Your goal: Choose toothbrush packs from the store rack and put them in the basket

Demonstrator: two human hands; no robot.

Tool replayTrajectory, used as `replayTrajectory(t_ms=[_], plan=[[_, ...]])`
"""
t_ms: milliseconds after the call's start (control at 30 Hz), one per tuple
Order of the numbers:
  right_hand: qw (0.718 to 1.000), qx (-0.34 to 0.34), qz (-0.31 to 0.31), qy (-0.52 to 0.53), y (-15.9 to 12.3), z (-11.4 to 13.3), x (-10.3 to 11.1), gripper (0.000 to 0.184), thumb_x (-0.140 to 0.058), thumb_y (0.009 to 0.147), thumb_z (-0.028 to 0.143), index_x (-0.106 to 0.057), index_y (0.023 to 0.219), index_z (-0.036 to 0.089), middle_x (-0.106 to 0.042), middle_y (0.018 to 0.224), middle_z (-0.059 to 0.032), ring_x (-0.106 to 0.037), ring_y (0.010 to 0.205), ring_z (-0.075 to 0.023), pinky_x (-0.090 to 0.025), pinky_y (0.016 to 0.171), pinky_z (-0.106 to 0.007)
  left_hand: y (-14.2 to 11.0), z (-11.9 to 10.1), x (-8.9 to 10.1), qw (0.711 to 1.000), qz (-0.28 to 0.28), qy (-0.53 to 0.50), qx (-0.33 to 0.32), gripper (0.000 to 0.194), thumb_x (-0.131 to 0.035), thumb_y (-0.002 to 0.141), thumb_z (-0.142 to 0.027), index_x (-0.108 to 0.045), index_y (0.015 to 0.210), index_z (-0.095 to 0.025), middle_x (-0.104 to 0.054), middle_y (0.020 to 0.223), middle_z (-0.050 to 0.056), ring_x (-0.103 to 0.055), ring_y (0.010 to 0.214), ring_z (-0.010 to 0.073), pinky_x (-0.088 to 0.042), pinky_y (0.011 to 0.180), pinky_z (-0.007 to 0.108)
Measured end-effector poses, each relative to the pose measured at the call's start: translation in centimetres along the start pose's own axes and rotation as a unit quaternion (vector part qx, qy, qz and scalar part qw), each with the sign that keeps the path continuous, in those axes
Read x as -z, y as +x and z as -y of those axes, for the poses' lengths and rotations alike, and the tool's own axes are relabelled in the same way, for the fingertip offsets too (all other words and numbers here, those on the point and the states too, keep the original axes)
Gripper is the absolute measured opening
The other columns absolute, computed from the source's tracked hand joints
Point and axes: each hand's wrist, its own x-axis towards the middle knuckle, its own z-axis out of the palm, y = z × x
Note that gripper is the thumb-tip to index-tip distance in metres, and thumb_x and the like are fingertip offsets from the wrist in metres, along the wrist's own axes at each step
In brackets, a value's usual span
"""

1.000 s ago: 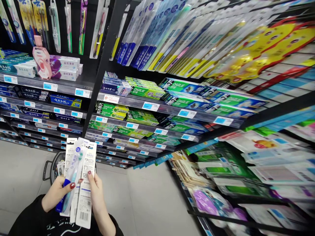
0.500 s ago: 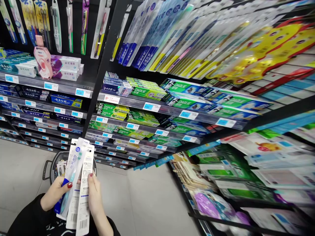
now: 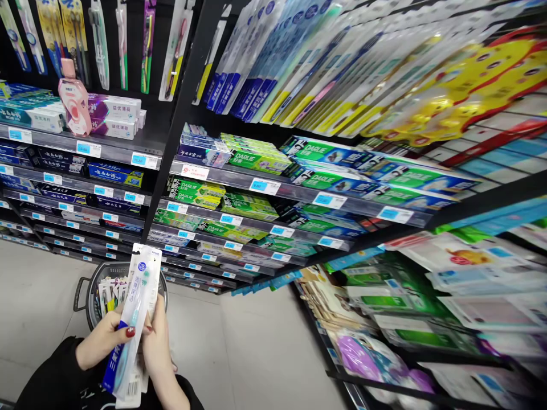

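Note:
Several packaged toothbrushes (image 3: 135, 310) are stacked between my two hands, with a blue-and-clear pack on top showing a light blue brush. My left hand (image 3: 106, 336) is closed on the stack's left side, its thumb lying on the front of the top pack. On the right side, my right hand (image 3: 157, 336) is closed around the packs behind, its fingers partly hidden by them. Beneath the hands stands a dark basket (image 3: 92, 285) with several more toothbrush packs (image 3: 111, 293) in it.
Ahead, toothbrush packs (image 3: 307, 68) hang in rows on hooks above shelves of toothpaste boxes (image 3: 256, 156). A pink bottle (image 3: 74, 99) stands on the left shelf. Another rack with bagged goods (image 3: 397, 296) is at the right, beside the tiled floor (image 3: 256, 341).
The fanned-out packs have been drawn together into one stack. My right hand has moved left and in behind the front pack. More of the basket's contents shows.

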Motion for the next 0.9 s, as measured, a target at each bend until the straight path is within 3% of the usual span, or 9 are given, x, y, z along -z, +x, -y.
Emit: replayTrajectory(t_ms=[100,200,300,400,533,667,733,800,900], plan=[[0.999,-0.022,0.024,0.021,0.1,-0.3,0.4,0.034,-0.041,0.085,0.041,-0.047,0.114,0.023,-0.057,0.109,-0.0063,-0.052,0.103,-0.0208,-0.041,0.086,-0.033,0.3,0.2,0.0,0.999,-0.031,0.006,0.003,0.031,-0.059,0.073,-0.045,-0.075,0.078,-0.018,-0.066,0.102,0.008,-0.051,0.106,0.0314,-0.038,0.094,0.041],[0.999,0.026,-0.030,-0.011,0.3,0.3,1.1,0.035,-0.037,0.086,0.042,-0.046,0.114,0.024,-0.053,0.112,-0.0061,-0.049,0.105,-0.0212,-0.039,0.087,-0.036,0.4,0.5,0.0,0.997,-0.076,0.013,0.007,0.032,-0.056,0.075,-0.044,-0.074,0.085,-0.019,-0.065,0.105,0.008,-0.056,0.099,0.0301,-0.043,0.088,0.040],[0.984,0.098,-0.040,-0.143,0.3,1.6,1.6,0.022,-0.046,0.082,0.038,-0.055,0.095,0.023,-0.057,0.087,-0.0037,-0.050,0.088,-0.0221,-0.038,0.080,-0.037,0.6,0.7,0.0,0.991,-0.097,0.084,-0.024,0.029,-0.055,0.077,-0.040,-0.073,0.085,-0.018,-0.064,0.108,0.009,-0.054,0.103,0.0297,-0.041,0.091,0.039],[0.967,0.097,-0.022,-0.234,0.5,2.7,1.3,0.010,-0.057,0.075,0.031,-0.057,0.082,0.023,-0.056,0.069,-0.0003,-0.051,0.076,-0.0214,-0.038,0.075,-0.036,0.7,0.7,-0.2,0.981,-0.114,0.152,-0.042,0.024,-0.056,0.076,-0.034,-0.074,0.079,-0.018,-0.060,0.115,0.010,-0.049,0.110,0.0303,-0.038,0.095,0.039],[0.965,0.072,-0.034,-0.251,0.6,3.1,0.3,0.029,-0.065,0.067,0.031,-0.055,0.093,0.023,-0.061,0.075,-0.0016,-0.055,0.073,-0.0219,-0.041,0.070,-0.034,0.6,1.1,-0.7,0.965,-0.158,0.204,-0.037,0.020,-0.057,0.074,-0.025,-0.073,0.084,-0.019,-0.057,0.118,0.012,-0.043,0.118,0.0308,-0.033,0.100,0.039],[0.953,0.083,-0.034,-0.290,0.2,3.1,-0.4,0.047,-0.067,0.063,0.035,-0.055,0.106,0.020,-0.063,0.089,-0.0092,-0.057,0.083,-0.0285,-0.042,0.072,-0.039,0.4,1.3,-1.1,0.962,-0.185,0.198,-0.034,0.036,-0.058,0.070,-0.019,-0.066,0.105,-0.019,-0.056,0.117,0.013,-0.043,0.119,0.0296,-0.031,0.103,0.038],[0.963,0.104,-0.038,-0.245,0.1,3.2,-0.2,0.044,-0.061,0.069,0.038,-0.055,0.108,0.019,-0.063,0.092,-0.0104,-0.057,0.084,-0.0280,-0.042,0.074,-0.039,0.4,1.1,-1.0,0.961,-0.168,0.215,-0.042,0.037,-0.058,0.070,-0.019,-0.066,0.105,-0.020,-0.055,0.120,0.012,-0.042,0.119,0.0297,-0.032,0.102,0.038],[0.990,0.091,-0.022,-0.104,0.6,3.4,0.5,0.038,-0.051,0.076,0.042,-0.056,0.106,0.019,-0.062,0.086,-0.0083,-0.057,0.073,-0.0225,-0.044,0.068,-0.036,0.5,0.8,-0.6,0.964,-0.145,0.215,-0.060,0.033,-0.063,0.067,-0.022,-0.069,0.099,-0.021,-0.054,0.121,0.012,-0.043,0.118,0.0315,-0.033,0.101,0.040],[0.980,-0.025,0.058,0.190,2.0,3.8,2.1,0.042,-0.033,0.083,0.049,-0.058,0.100,0.019,-0.053,0.067,-0.0014,-0.039,0.044,-0.0102,-0.037,0.042,-0.025,0.6,0.3,0.5,0.971,-0.157,0.165,-0.073,0.026,-0.066,0.066,-0.035,-0.072,0.088,-0.021,-0.062,0.108,0.011,-0.052,0.107,0.0323,-0.038,0.095,0.042]])
